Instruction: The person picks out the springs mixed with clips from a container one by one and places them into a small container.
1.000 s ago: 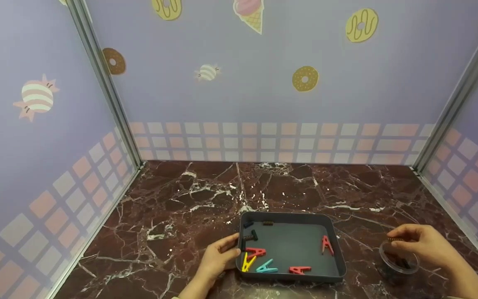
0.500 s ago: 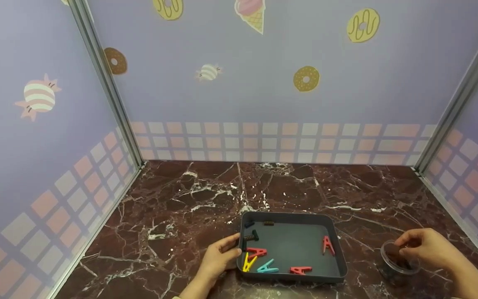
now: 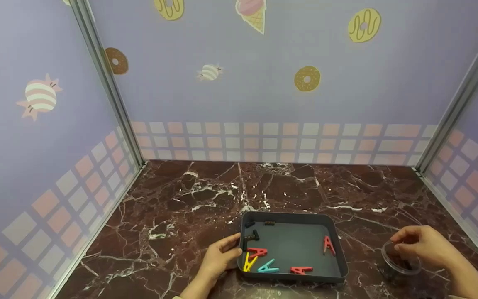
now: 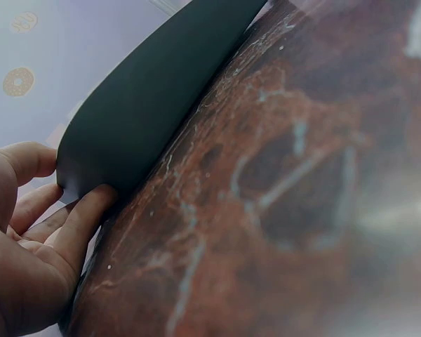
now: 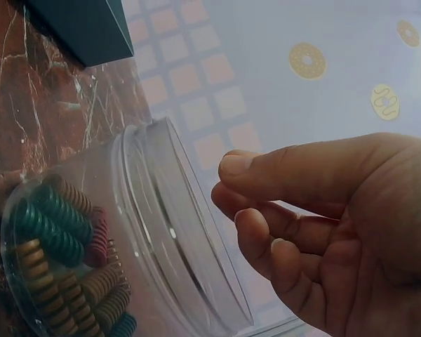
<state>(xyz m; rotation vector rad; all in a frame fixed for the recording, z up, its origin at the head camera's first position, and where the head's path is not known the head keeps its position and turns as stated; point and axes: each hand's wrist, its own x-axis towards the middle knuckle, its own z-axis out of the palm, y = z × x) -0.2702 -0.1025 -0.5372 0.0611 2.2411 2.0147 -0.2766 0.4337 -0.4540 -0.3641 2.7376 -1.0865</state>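
My left hand (image 3: 219,255) grips the left wall of the dark grey tray (image 3: 340,265), thumb at the rim; the left wrist view shows its fingers against the tray's outer wall. My right hand (image 3: 423,247) hovers over the mouth of a clear plastic jar (image 3: 407,272). In the right wrist view, its thumb and forefinger tips come together, the other fingers loosely curled, with nothing visible between them. Coil springs (image 5: 49,232) in green, gold and red lie inside the jar. In the tray are a brown spring (image 3: 269,223) and several small dark pieces (image 3: 251,236) along the left side.
Also in the tray are a yellow clothespin (image 3: 249,262), a blue clothespin (image 3: 268,266) and red clothespins (image 3: 301,270). Dark red marble tabletop (image 3: 172,199) extends to patterned lilac walls (image 3: 239,99) at the back and sides.
One second ago my right hand pinched a spring over the jar; no spring shows in its fingers now. It shifted right, then slightly back left. My left hand and the tray stayed put.
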